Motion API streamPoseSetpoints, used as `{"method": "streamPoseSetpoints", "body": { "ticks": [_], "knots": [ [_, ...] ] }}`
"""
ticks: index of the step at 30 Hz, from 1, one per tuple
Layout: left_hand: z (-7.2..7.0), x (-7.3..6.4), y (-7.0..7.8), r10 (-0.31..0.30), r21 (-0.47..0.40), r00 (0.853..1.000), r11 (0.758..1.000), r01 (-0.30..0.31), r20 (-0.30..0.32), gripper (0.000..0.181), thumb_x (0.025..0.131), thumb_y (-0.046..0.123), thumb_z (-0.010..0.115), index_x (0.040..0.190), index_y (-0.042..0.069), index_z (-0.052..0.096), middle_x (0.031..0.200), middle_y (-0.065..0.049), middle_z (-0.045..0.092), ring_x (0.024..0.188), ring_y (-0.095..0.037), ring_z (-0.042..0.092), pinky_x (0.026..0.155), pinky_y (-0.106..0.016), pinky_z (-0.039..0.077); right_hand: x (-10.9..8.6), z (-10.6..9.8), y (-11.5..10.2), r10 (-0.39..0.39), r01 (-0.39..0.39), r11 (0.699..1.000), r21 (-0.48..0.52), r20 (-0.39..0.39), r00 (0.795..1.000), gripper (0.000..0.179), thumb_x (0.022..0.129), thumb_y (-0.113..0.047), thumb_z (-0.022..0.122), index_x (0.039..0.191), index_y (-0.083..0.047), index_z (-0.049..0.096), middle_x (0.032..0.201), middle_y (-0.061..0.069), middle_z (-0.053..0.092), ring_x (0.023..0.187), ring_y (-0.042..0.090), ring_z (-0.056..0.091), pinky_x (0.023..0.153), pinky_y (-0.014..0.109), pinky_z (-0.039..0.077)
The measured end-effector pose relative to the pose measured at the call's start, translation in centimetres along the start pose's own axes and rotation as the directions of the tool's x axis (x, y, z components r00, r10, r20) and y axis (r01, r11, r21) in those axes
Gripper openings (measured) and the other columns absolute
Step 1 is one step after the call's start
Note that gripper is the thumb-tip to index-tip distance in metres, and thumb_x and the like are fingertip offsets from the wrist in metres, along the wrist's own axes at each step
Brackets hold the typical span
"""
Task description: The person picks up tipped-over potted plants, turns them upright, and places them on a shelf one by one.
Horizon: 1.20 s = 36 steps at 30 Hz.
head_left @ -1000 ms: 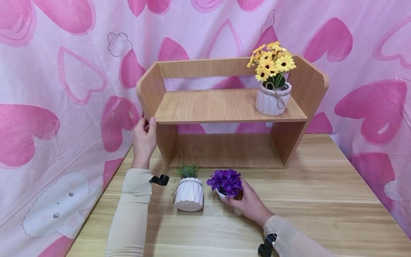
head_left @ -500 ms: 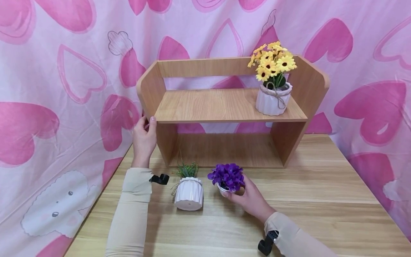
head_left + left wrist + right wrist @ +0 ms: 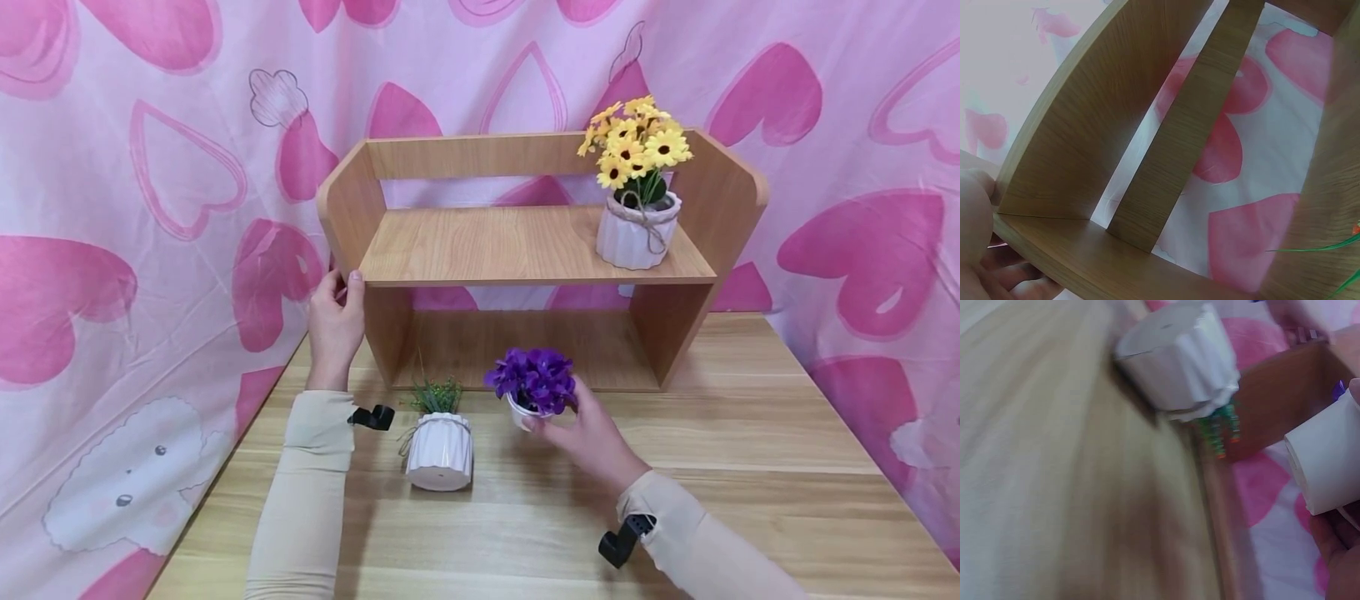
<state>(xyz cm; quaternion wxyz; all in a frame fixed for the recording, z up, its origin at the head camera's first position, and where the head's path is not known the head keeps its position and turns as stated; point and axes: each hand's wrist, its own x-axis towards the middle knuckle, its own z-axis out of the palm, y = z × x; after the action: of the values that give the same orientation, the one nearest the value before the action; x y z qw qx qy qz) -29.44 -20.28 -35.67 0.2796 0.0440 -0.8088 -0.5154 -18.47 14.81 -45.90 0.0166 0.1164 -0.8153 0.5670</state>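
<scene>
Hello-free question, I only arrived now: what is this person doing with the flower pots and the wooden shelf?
A person's right-hand grip holds a pot of purple flowers above the table, before the wooden shelf. The left-hand grip holds the shelf's left side. A pot of yellow flowers stands on the upper level, toward the right end. A pot with green plants lies on its side on the table.

Long, creased beige sleeves [image 3: 303,500] are worn left and right; a small black curved device [image 3: 617,547] is attached to each.
</scene>
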Motion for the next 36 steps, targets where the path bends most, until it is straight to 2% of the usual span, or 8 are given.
{"method": "streamPoseSetpoints", "body": {
  "ticks": [4, 9, 18, 25, 31, 36],
  "knots": [
    [0.1, 0.0, -0.1, 0.001, -0.007, 1.000, 1.000, -0.001, -0.005, 0.055, 0.110, 0.041, 0.057, 0.151, 0.004, 0.062, 0.152, -0.021, 0.064, 0.138, -0.035, 0.066, 0.118, -0.049, 0.054, 0.6, -0.8, -1.3, -0.023, 0.024, 0.999, 0.029, -0.014, 1.000, 0.075, 0.090, -0.023, 0.090, 0.155, -0.016, 0.052, 0.154, 0.012, 0.062, 0.147, 0.040, 0.055, 0.126, 0.068, 0.038],
    [0.1, 0.0, -0.1, 0.004, -0.008, 1.000, 1.000, -0.004, -0.011, 0.055, 0.110, 0.041, 0.057, 0.150, 0.004, 0.062, 0.151, -0.021, 0.065, 0.137, -0.035, 0.067, 0.118, -0.048, 0.054, 1.2, -1.5, -2.5, -0.075, 0.075, 0.997, -0.008, -0.036, 0.997, 0.072, 0.091, -0.020, 0.089, 0.153, -0.013, 0.053, 0.151, 0.014, 0.064, 0.142, 0.039, 0.060, 0.122, 0.064, 0.045],
    [0.1, 0.1, -0.2, -0.011, -0.011, 1.000, 1.000, 0.012, 0.012, 0.059, 0.111, 0.045, 0.055, 0.155, 0.006, 0.058, 0.155, -0.020, 0.061, 0.140, -0.035, 0.065, 0.118, -0.049, 0.053, 2.2, -3.0, -4.3, -0.112, 0.106, 0.992, -0.067, -0.096, 0.989, 0.068, 0.092, -0.015, 0.087, 0.150, -0.005, 0.054, 0.147, 0.020, 0.066, 0.136, 0.041, 0.063, 0.119, 0.062, 0.048],
    [0.0, 0.1, -0.2, -0.011, -0.009, 1.000, 1.000, 0.011, 0.015, 0.060, 0.110, 0.047, 0.053, 0.156, 0.008, 0.058, 0.156, -0.018, 0.061, 0.141, -0.034, 0.064, 0.118, -0.050, 0.053, 3.4, -4.2, -6.4, -0.127, 0.117, 0.988, -0.106, -0.092, 0.988, 0.068, 0.093, -0.020, 0.087, 0.150, -0.004, 0.054, 0.147, 0.020, 0.066, 0.137, 0.039, 0.063, 0.121, 0.059, 0.047],
    [0.1, 0.1, -0.2, 0.008, -0.016, 1.000, 1.000, -0.008, 0.007, 0.058, 0.110, 0.045, 0.054, 0.154, 0.007, 0.059, 0.154, -0.020, 0.062, 0.139, -0.034, 0.065, 0.118, -0.050, 0.054, 4.5, -5.0, -8.2, -0.132, 0.124, 0.986, -0.108, -0.075, 0.988, 0.075, 0.094, -0.030, 0.086, 0.156, -0.012, 0.049, 0.153, 0.014, 0.063, 0.143, 0.035, 0.059, 0.125, 0.060, 0.043],
    [0.0, 0.0, -0.1, -0.002, -0.019, 1.000, 1.000, 0.002, 0.009, 0.059, 0.110, 0.046, 0.054, 0.155, 0.008, 0.058, 0.156, -0.019, 0.061, 0.140, -0.034, 0.065, 0.118, -0.050, 0.053, 5.4, -5.3, -9.7, -0.133, 0.125, 0.985, -0.119, -0.057, 0.990, 0.078, 0.095, -0.039, 0.084, 0.159, -0.016, 0.048, 0.157, 0.010, 0.061, 0.146, 0.033, 0.058, 0.126, 0.059, 0.043]
  ]
}}
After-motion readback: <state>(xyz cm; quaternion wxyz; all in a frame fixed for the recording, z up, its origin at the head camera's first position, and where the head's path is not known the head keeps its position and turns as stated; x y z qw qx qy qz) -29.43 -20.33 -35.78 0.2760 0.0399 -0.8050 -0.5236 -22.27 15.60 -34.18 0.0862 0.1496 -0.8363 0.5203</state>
